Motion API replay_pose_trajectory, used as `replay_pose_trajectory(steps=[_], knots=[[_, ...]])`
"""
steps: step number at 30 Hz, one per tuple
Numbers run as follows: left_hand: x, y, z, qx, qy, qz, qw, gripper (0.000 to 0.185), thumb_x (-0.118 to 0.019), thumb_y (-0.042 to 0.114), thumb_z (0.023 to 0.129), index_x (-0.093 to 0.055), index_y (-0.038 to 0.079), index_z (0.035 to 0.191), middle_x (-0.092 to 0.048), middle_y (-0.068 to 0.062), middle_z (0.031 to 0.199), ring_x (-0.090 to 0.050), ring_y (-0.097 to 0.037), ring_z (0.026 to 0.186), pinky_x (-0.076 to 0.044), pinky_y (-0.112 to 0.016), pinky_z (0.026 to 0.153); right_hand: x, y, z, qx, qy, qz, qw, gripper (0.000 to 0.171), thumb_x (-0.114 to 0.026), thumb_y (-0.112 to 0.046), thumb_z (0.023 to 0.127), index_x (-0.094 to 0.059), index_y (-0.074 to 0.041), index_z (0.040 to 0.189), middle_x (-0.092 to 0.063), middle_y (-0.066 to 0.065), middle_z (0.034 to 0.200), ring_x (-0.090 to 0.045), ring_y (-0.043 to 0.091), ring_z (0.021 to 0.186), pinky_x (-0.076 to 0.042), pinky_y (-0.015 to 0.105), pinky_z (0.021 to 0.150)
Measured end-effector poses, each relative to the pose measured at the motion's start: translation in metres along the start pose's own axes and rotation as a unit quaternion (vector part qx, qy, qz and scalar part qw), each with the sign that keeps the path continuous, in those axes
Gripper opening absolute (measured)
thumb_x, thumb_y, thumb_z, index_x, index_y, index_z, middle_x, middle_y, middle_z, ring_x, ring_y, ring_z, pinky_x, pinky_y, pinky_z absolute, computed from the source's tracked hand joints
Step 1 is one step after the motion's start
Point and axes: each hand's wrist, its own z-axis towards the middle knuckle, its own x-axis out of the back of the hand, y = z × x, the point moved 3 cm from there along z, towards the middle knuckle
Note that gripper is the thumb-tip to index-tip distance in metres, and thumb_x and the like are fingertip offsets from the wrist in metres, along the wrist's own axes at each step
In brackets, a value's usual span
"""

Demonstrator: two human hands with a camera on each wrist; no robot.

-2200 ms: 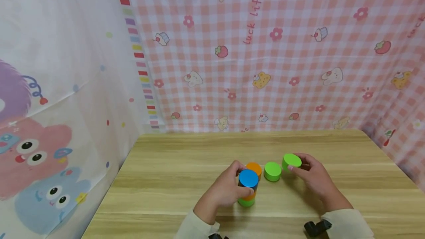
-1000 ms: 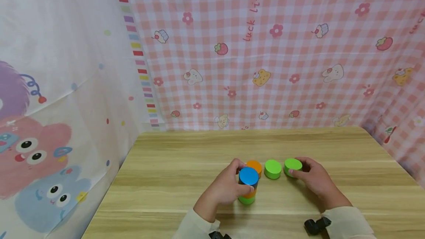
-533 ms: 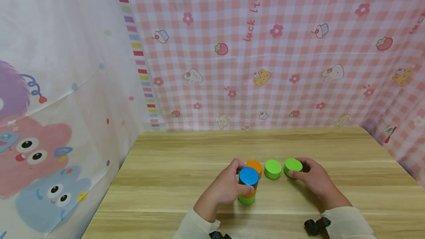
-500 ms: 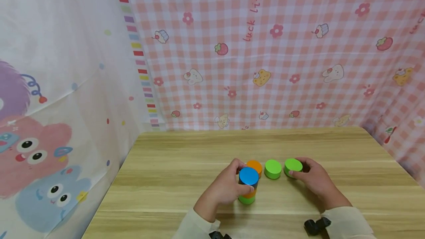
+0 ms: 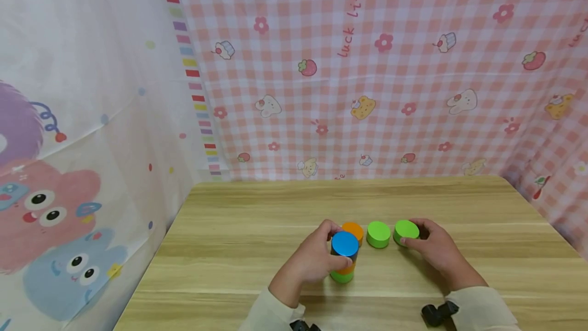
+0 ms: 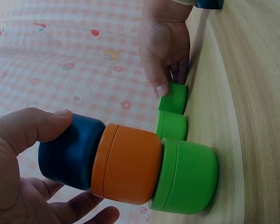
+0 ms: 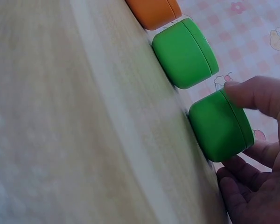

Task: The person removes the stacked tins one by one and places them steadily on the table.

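Observation:
My left hand [image 5: 312,258] grips the blue round lidded tin [image 5: 344,244] on top of a stack, thumb in front. Under it in the left wrist view sit an orange tin [image 6: 130,163] and, lowest, a green tin [image 6: 189,177] on the table. My right hand [image 5: 440,250] pinches another green tin [image 5: 406,232] between thumb and fingers; it stands upright on the wood in the right wrist view. Left of that tin is a further green one [image 5: 378,235], untouched. A separate orange tin [image 5: 352,231] stands behind the stack, partly hidden by it.
The wooden table [image 5: 248,213] ends at a pink checked cloth [image 5: 294,132] hanging behind it. A white printed cloth [image 5: 151,116] hangs along the left side. Black wrist devices, such as the right one [image 5: 438,313], sit at both cuffs.
My right hand has lowered its green tin onto the table, in line with the other green one, and has since stayed still. My left hand keeps its hold on the stack.

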Motion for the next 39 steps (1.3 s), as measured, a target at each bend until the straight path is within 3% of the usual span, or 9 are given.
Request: replay_pose_trajectory(steps=[5, 13, 18, 22, 29, 39], knots=[[0.001, 0.001, 0.000, 0.002, 0.003, 0.006, 1.0000, 0.053, -0.089, 0.013, 0.084, -0.057, 0.018, 0.126, -0.059, -0.008, 0.143, -0.048, -0.038, 0.140, -0.043, -0.066, 0.111, 0.001, -0.001, 0.000, -0.026, -0.012, 0.022, 0.999, 0.082, -0.073, -0.032, 0.100, -0.032, 0.010, 0.157, -0.046, 0.034, 0.150, -0.047, 0.046, 0.136, -0.043, 0.054, 0.109], [0.001, 0.002, 0.000, -0.003, 0.002, 0.010, 0.9999, 0.052, -0.088, 0.013, 0.083, -0.058, 0.018, 0.125, -0.061, -0.006, 0.140, -0.048, -0.038, 0.139, -0.042, -0.066, 0.111, 0.002, -0.006, -0.001, -0.046, -0.003, 0.041, 0.998, 0.084, -0.065, -0.040, 0.105, -0.023, 0.007, 0.161, -0.042, 0.031, 0.151, -0.045, 0.042, 0.136, -0.043, 0.045, 0.104], [0.002, 0.001, -0.001, -0.006, 0.000, 0.005, 1.0000, 0.049, -0.088, 0.013, 0.084, -0.059, 0.019, 0.122, -0.062, -0.003, 0.137, -0.048, -0.038, 0.139, -0.040, -0.067, 0.112, 0.001, -0.009, -0.003, -0.050, 0.006, 0.074, 0.996, 0.090, -0.063, -0.043, 0.105, -0.015, 0.005, 0.164, -0.034, 0.033, 0.158, -0.035, 0.048, 0.146, -0.034, 0.058, 0.117], [0.002, 0.001, -0.001, -0.006, 0.000, 0.006, 1.0000, 0.049, -0.089, 0.013, 0.084, -0.060, 0.021, 0.123, -0.062, -0.002, 0.137, -0.047, -0.039, 0.140, -0.040, -0.068, 0.112, 0.002, -0.013, -0.004, -0.042, 0.024, 0.082, 0.995, 0.091, -0.062, -0.044, 0.106, -0.012, 0.003, 0.165, -0.031, 0.033, 0.160, -0.031, 0.049, 0.149, -0.030, 0.063, 0.120], [0.003, 0.001, -0.001, -0.003, 0.002, 0.008, 1.0000, 0.050, -0.089, 0.014, 0.084, -0.061, 0.022, 0.124, -0.061, -0.001, 0.139, -0.045, -0.041, 0.142, -0.039, -0.069, 0.112, 0.002, -0.029, -0.009, -0.012, 0.067, 0.105, 0.992, 0.085, -0.066, -0.037, 0.105, -0.019, 0.003, 0.163, -0.030, 0.034, 0.163, -0.023, 0.049, 0.155, -0.021, 0.065, 0.125], [0.004, 0.002, -0.002, -0.001, -0.001, 0.006, 1.0000, 0.053, -0.090, 0.013, 0.083, -0.060, 0.021, 0.126, -0.060, -0.003, 0.140, -0.046, -0.040, 0.141, -0.038, -0.068, 0.113, -0.002, -0.065, -0.024, 0.032, 0.112, 0.124, 0.985, 0.077, -0.071, -0.035, 0.102, -0.034, 0.002, 0.157, -0.036, 0.024, 0.164, -0.022, 0.043, 0.158, -0.017, 0.062, 0.127]])
